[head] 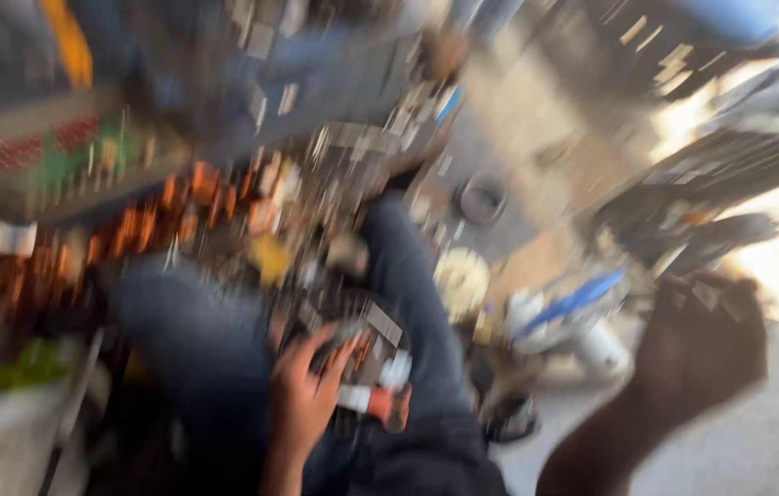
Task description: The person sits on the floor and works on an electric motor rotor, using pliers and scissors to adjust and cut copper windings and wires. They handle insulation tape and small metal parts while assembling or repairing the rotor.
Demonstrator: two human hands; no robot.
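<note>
Two hands in a heavy blur, lap full of small parts.
Left hand point(305, 395) curls over a dark part point(353, 354) on the lap, fingers wrapped round it; right hand point(706, 335) is raised well apart — its grip I cannot tell.

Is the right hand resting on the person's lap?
No, the right hand is raised out to the side, apart from the lap, over the grey floor.

The whole view is smeared by motion, so the parts heaped on the lap cannot be identified. What is gripped by the left hand point(307, 390) cannot be made out. The right hand point(706, 335) is blurred, its grip unreadable.
</note>
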